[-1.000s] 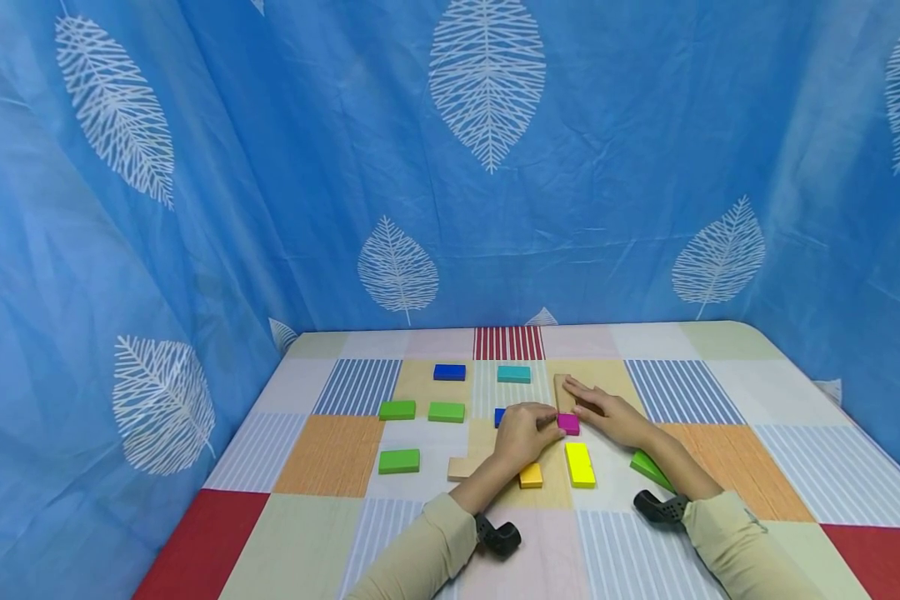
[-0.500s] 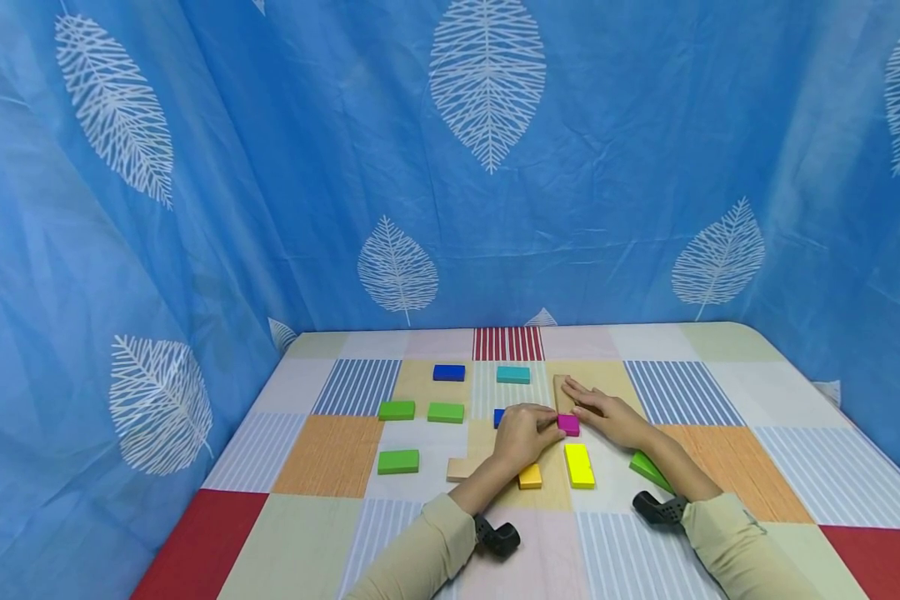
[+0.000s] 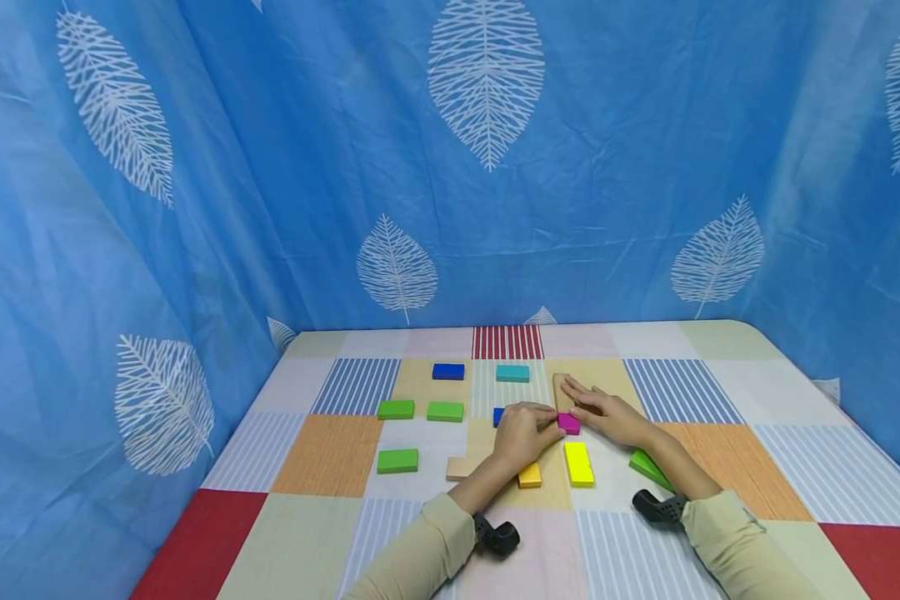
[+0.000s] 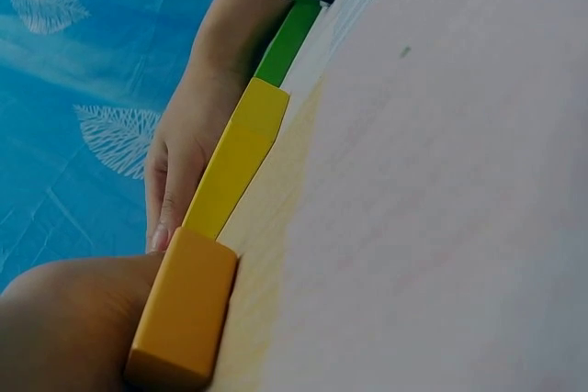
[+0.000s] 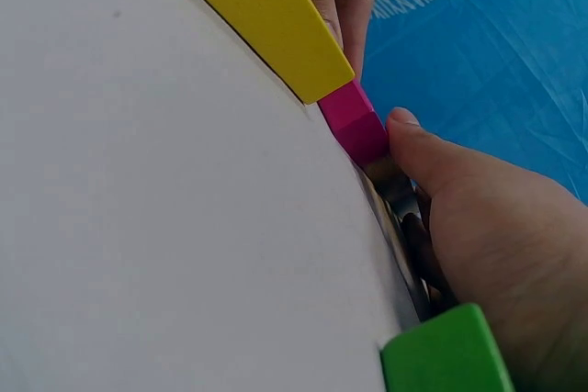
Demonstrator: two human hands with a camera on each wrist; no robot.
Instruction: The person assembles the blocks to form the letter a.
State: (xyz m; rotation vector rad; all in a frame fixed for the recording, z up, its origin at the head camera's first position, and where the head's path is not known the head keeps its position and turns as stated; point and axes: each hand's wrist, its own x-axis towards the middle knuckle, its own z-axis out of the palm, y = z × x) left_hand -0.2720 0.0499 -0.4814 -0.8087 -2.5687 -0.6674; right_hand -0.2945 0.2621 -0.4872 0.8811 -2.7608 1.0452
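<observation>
My left hand has bent fingers, with the thumb and index tips at the left side of a small magenta block. Its other fingertips are hidden beneath the hand. From the other side comes my right hand. Its fingers stretch along a natural wooden block, and the thumb touches the magenta block's edge, as the right wrist view shows at the thumb. The magenta block sits against the near end of the wooden block. A yellow block lies just in front, and an orange block is beside the left wrist.
Three green blocks lie to the left, another green block under the right forearm. A blue block and a teal block are farther back. A plain wooden block and a second blue block are partly covered by the left arm.
</observation>
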